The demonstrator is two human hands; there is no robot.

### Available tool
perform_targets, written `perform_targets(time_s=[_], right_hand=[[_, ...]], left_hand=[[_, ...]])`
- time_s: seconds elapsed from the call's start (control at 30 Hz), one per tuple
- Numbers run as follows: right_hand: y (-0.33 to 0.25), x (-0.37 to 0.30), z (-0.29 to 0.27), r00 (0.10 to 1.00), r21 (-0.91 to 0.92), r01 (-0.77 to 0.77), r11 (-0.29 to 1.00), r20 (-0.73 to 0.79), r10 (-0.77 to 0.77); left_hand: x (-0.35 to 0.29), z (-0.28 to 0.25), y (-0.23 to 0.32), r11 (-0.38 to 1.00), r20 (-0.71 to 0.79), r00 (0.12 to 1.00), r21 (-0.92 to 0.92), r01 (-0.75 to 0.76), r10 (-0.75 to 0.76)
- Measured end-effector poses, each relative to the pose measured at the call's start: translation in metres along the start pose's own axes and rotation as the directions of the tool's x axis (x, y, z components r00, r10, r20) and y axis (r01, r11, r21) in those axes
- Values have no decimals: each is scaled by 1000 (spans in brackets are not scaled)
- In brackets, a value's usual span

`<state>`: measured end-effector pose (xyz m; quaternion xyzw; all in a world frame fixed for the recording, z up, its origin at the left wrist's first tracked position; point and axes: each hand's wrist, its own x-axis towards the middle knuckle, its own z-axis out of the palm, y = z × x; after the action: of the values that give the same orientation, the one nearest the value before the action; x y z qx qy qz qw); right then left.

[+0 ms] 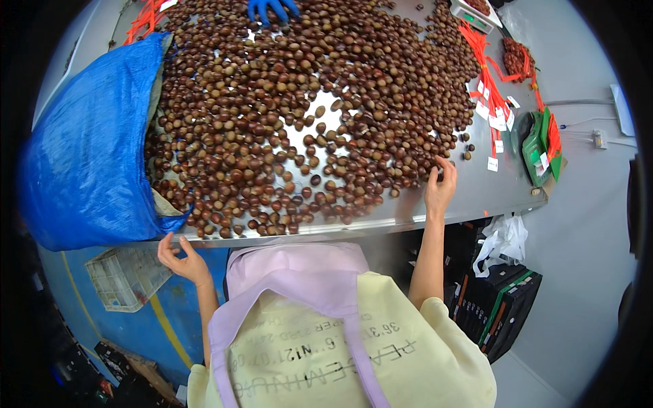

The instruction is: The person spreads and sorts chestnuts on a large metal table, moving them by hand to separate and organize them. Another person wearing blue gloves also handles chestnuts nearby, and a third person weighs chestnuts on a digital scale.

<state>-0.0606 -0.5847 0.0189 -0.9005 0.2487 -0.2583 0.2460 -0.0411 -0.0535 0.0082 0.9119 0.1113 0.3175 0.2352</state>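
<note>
A: What does the head view show?

B: Lots of round brown nuts (381, 129) on a shiny metal table (500, 194). They make a big, wide heap, with some loose ones near the front edge.

A: Where is the left hand (185, 262)?

B: It is low down, just by the table's front edge, near the bottom corner of a big blue sack (88, 149). The arm comes up from below and leans a bit to the left. The fingers are a little bent, and the thumb is apart from them. I see nothing in its grip.

A: And the right hand (441, 187)?

B: That one reaches higher. Its arm goes almost straight up, over the table's edge. The fingers and thumb bend in at the right side of the heap, right by the nuts.

A: Is it pinching a nut?

B: I can't tell. The fingertips are too small to see well.

A: What else is there?

B: A blue glove (272, 9) is at the far side of the heap. Orange-red nets (474, 39) and white tags (481, 110) lie on the right.
</note>
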Motion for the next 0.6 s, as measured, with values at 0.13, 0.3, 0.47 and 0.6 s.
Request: perform_targets(time_s=[0.13, 0.3, 0.47, 0.6], right_hand=[[24, -1, -22, 999, -6, 22, 1000, 49, -22], [64, 9, -51, 994, -2, 29, 1000, 103, -29], [103, 23, -64, 989, -3, 67, 998, 130, -66], [115, 47, -64, 983, 38, 66, 997, 170, -72]], left_hand=[[-41, 25, -13, 836, -176, 821, -28, 548, -543], [-23, 46, 46, 105, 126, 181, -458, 883, -975], [-4, 59, 71, 21, 193, 173, -608, 794, -966], [-24, 65, -67, -88, 247, 77, -594, 800, -966]])
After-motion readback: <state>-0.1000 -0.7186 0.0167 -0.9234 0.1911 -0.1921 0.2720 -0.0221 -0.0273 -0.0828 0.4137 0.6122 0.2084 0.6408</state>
